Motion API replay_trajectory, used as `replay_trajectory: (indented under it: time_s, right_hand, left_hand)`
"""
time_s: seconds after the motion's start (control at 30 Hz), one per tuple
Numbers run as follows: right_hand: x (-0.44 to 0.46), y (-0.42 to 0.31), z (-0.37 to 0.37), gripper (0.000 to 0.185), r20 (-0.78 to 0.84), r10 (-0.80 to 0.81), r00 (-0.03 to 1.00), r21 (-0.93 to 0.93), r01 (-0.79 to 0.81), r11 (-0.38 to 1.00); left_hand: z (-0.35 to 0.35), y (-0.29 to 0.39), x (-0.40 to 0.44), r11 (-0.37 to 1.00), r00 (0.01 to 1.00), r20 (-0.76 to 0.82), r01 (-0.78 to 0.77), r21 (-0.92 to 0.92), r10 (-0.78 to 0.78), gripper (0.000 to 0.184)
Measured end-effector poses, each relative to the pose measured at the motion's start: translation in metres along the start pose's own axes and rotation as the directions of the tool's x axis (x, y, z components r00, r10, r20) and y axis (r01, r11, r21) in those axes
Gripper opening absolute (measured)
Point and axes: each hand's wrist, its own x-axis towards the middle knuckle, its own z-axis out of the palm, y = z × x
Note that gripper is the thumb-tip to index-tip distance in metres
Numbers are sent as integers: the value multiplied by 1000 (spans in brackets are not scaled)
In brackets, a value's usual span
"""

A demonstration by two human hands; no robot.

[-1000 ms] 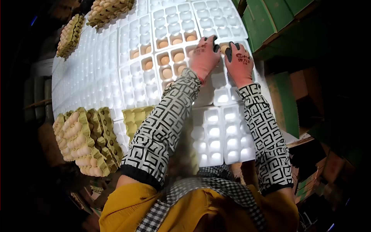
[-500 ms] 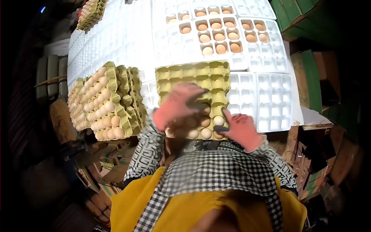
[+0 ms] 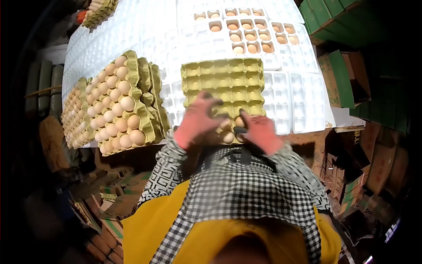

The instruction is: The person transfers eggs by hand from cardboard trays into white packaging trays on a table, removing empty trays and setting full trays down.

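From where I stand, the eggs being handled sit in the near rows of the yellow pulp tray, just in front of the person; its far rows show bare pulp, so I'd judge most of that tray done and only its near end left. The left hand is over the tray's near left part, fingers curved and parted; whether it grips an egg I cannot tell. The right hand is at the near right corner, thumb and finger spread about an egg, though I can't tell if they pinch it.

Beyond the yellow tray, a cluster of brown eggs fills some cells of the white trays, while many other cells show only white. Left of the yellow tray, stacked pulp trays full of eggs suggest plenty left. Well off to its right stands an open carton.
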Motion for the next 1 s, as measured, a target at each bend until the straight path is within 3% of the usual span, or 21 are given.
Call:
replay_trajectory:
  time_s: [0.03,0.07,0.1,0.13,0.17,0.23,0.3,0.33,0.37,0.4,0.43,0.5,0.57,0.63,0.67,0.7,0.77,0.83,0.9,0.93,1.0]
  right_hand:
    - [17,-5,11,45,84,-3,996,-184,18,983]
    - [19,3,14,39,69,-12,998,-224,27,974]
    - [11,16,4,42,-110,-27,994,72,35,997]
    - [4,33,-14,45,-32,37,999,473,-17,881]
    - [-4,52,-34,49,61,66,996,785,-88,613]
    - [-30,80,-65,58,111,96,989,994,-112,8]
    - [-37,105,-66,55,129,-118,985,985,-114,126]
    - [-38,95,-71,51,197,-126,972,829,-97,551]
    - [-37,77,-73,47,249,-100,963,507,-41,861]
    - [-41,67,-48,45,125,-133,983,259,97,961]
    - [-46,59,-15,43,14,-186,982,-30,187,982]
    - [-44,49,8,47,92,-281,955,-258,296,920]
    - [-40,60,-20,44,58,-313,948,41,311,949]
    - [-36,85,-48,49,-99,-121,988,363,149,920]
    - [-35,106,-60,52,-198,18,980,509,87,856]
    - [-30,132,-68,55,-268,166,949,646,49,762]
    - [5,213,-47,57,-362,558,747,773,-94,627]
    - [48,267,-81,59,-594,498,632,657,24,753]
    - [84,289,-113,58,-608,329,723,515,44,856]
    - [99,299,-116,57,-600,245,762,402,22,915]
    - [116,307,-116,53,-448,211,868,235,-113,965]
  left_hand:
    - [5,16,-2,960,985,146,52,275,-96,39]
    - [31,-1,-6,874,980,197,-99,475,4,39]
    - [32,13,-7,850,973,230,-115,513,-7,37]
    - [30,16,-6,846,962,275,-150,512,4,37]
    - [27,15,-3,841,949,316,-185,508,17,38]
    - [22,2,1,867,937,332,-254,428,111,39]
    - [18,-8,6,922,935,351,-178,343,50,40]
    - [9,-5,6,988,956,292,-44,146,-1,37]
    - [-2,-1,8,996,968,243,74,-59,-58,34]
    - [-3,-8,14,976,989,142,-8,-219,40,32]
    - [-1,-9,17,881,997,60,75,-467,-53,36]
    - [-3,27,34,567,926,126,322,-758,-357,34]
    - [14,43,65,533,941,67,246,-810,-332,33]
    - [34,68,104,530,928,29,238,-814,-372,31]
    - [47,55,126,640,967,26,188,-745,-254,31]
    - [52,75,148,633,970,38,187,-751,-242,34]
    - [85,79,201,910,982,-167,9,-415,-86,44]
    - [114,96,244,974,974,-202,63,-218,-108,48]
    - [136,100,280,982,986,-165,60,181,-30,46]
    - [141,107,289,961,986,-166,76,266,-32,44]
    - [137,116,307,972,970,-166,198,127,-176,49]
